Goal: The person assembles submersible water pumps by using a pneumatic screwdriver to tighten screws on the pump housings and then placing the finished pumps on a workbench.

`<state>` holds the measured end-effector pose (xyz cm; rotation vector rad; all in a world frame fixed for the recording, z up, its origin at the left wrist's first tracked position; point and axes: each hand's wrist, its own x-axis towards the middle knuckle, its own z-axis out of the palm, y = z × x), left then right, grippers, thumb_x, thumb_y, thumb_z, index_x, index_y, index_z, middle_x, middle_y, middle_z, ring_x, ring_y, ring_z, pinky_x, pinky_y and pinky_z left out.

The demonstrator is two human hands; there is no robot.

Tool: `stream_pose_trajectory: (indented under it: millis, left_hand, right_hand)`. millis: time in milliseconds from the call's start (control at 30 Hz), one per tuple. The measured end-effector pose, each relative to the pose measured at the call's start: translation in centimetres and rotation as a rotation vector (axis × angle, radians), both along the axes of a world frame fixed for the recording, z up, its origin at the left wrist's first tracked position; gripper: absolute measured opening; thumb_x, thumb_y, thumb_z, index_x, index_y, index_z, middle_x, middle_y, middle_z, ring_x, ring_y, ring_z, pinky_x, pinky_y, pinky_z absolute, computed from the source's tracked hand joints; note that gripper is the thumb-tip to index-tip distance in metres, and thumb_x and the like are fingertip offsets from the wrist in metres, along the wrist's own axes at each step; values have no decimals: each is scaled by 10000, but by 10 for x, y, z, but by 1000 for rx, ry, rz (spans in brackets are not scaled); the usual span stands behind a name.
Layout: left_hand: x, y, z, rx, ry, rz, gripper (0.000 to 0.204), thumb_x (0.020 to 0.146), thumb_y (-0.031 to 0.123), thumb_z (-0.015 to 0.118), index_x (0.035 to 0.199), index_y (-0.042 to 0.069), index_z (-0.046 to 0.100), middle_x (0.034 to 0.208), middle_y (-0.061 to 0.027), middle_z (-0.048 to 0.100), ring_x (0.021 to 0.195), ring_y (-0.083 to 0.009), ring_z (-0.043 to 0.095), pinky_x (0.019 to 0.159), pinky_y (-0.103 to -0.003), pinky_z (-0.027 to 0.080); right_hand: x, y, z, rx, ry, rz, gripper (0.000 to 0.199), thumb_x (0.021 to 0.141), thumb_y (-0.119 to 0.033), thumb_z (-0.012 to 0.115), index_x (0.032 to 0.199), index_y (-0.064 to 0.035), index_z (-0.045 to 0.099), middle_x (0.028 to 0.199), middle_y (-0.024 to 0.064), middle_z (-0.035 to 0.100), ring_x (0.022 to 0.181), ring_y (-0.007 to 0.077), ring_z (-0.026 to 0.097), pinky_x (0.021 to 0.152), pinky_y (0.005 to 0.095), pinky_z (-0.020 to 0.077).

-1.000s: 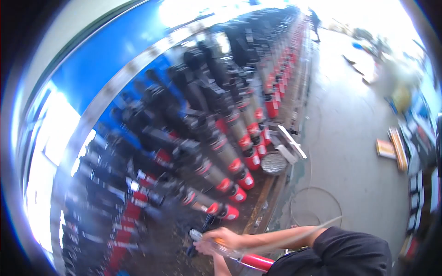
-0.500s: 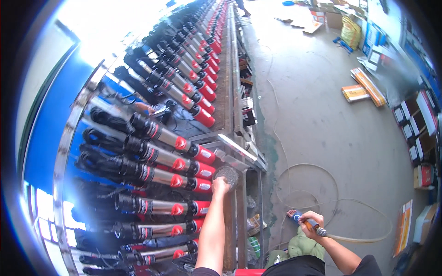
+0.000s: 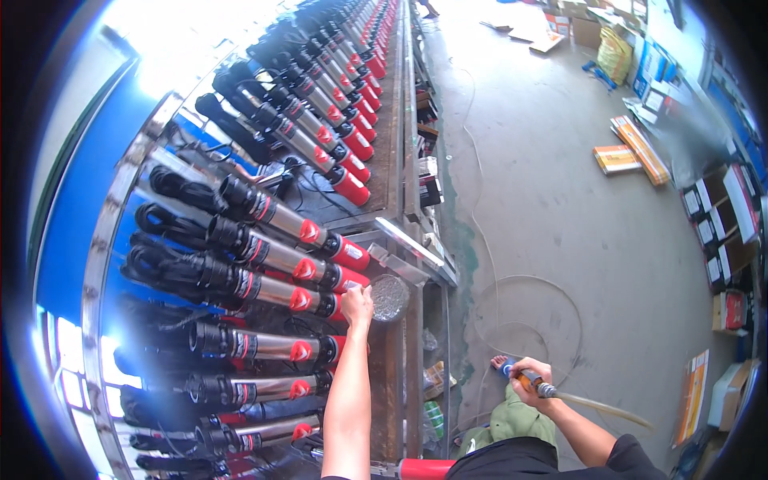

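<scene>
One pump [image 3: 276,294] partly hidden, tool [image 3: 531,380] half-covered

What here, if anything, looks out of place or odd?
A thin hose lies in loose loops on the floor, a possible trip hazard, and two orange boxes lie askew to each other farther off. No spill shows.
</scene>
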<state>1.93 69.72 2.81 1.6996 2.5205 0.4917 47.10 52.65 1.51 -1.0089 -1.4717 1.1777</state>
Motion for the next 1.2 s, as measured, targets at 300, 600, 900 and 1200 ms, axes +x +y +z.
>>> stream_pose_trajectory:
  millis: [300, 600, 900, 1200]
  left_hand:
    - [14, -52, 13, 450, -1578, 515, 136, 957, 123, 673, 930, -7, 644, 792, -129, 730, 595, -180, 695, 502, -277, 583]
    - [39, -126, 75, 591, -1841, 313, 169, 968, 118, 627, 1056, -17, 677, 852, -119, 720, 688, -186, 689, 586, -293, 560]
    - [123, -403, 73, 898, -2450, 658, 216, 980, 212, 659, 977, -3, 677, 777, -45, 644, 654, -135, 532, 597, -262, 419]
    - [174, -478, 106, 1415, -2208, 659, 241, 1022, 141, 563, 1147, -54, 630, 893, -90, 660, 735, -169, 612, 690, -294, 491]
  right_hand:
    - [-99, 10, 64, -102, 287, 363, 216, 776, 42, 654, 984, -9, 674, 846, 63, 690, 800, 133, 667, 737, 289, 549]
    - [-137, -26, 90, -118, 333, 545, 211, 814, 53, 628, 1011, -20, 643, 942, 93, 678, 875, 182, 664, 797, 330, 551]
    - [-227, -89, 163, -172, 757, 687, 319, 798, 177, 532, 1025, -43, 491, 962, 147, 570, 708, 196, 595, 696, 357, 528]
    - [-262, -158, 167, -352, 645, 983, 256, 806, -45, 588, 1038, -53, 482, 890, 89, 506, 674, 165, 503, 725, 372, 459]
